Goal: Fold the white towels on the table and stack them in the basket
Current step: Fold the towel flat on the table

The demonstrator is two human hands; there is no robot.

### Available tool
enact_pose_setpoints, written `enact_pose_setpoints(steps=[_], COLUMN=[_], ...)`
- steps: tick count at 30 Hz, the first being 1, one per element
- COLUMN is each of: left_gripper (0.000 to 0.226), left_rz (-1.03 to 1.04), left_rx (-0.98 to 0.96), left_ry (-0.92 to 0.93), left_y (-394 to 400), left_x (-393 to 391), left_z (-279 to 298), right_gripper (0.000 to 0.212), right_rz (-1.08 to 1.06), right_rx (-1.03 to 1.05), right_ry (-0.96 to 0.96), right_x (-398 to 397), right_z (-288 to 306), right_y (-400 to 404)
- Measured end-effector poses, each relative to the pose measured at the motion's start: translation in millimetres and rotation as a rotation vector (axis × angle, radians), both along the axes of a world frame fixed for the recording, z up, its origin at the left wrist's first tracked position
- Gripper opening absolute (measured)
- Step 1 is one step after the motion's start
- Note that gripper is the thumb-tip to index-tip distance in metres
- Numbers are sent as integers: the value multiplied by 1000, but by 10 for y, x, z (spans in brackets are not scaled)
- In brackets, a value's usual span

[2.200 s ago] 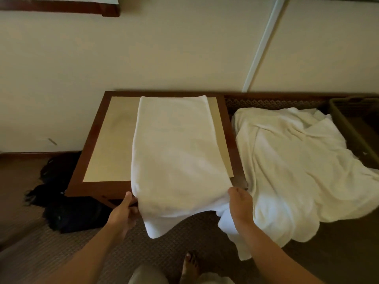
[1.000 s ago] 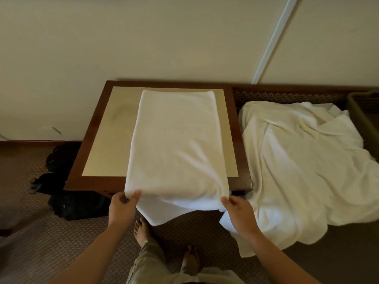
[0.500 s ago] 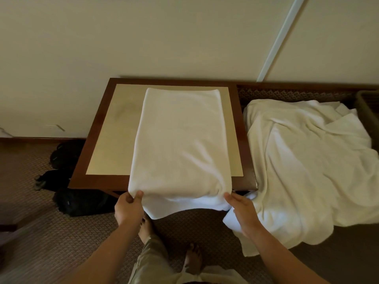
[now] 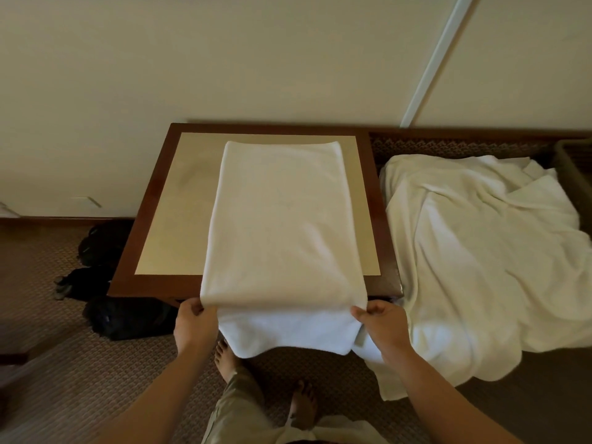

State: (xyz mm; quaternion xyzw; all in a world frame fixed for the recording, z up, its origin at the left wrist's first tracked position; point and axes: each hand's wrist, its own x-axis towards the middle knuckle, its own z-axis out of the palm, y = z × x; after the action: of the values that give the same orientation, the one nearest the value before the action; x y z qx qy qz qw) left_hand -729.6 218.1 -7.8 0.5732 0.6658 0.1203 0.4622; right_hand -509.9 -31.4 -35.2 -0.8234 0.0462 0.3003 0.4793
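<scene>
Head view, ordered from the viewer outward. At the bottom edge, two bare feet [image 4: 230,357] stand on patterned carpet [image 4: 80,379], with a trouser leg [image 4: 237,408] over the left one. Both forearms reach forward to the near edge of the table. The left hand [image 4: 194,325] pinches the near-left corner of the folded white towel [image 4: 282,219], thumb on top and fingers curled beneath the cloth; the right hand [image 4: 381,322] pinches the near-right corner in the same manner, its fingers bent round the edge. The towel lies lengthwise as a long rectangle down the middle of the table [image 4: 160,219], a dark wooden frame with a pale inset top; its far end is a rounded fold near the wall side, and its near end overhangs the table's front edge, where a lower layer hangs below the hands. Just right of the table, a heap of unfolded white towels [image 4: 480,251] is spread loosely over a lower surface, one part trailing toward the floor. Left of the table, dark bags [image 4: 125,318] sit on the carpet. At the far right edge a basket [image 4: 573,174] is partly visible; its contents cannot be seen. A cream wall [image 4: 224,59] closes the scene.
</scene>
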Motion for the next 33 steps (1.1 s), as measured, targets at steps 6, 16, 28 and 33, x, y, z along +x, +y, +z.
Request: enact_pose_setpoints(steps=[6,16,28,33], left_gripper=[28,26,73,71], left_rz=[-71,91,-1158,-939], left_rx=[80,166,593,562], left_ry=[-16,104,498,554], left_y=[-3,-81,-38,306], left_x=[-48,77,674,175], left_z=[-18,31,-168,-255], right_gripper=[28,29,64,58], right_rz=[-20,81,1089,827], right_rx=[52,-283,-545,-698], right_ry=[-48,-421,-746,-642], right_x=[0,-148,-244,113], right_z=[174,336,134,63], right_y=[36,220,905,429])
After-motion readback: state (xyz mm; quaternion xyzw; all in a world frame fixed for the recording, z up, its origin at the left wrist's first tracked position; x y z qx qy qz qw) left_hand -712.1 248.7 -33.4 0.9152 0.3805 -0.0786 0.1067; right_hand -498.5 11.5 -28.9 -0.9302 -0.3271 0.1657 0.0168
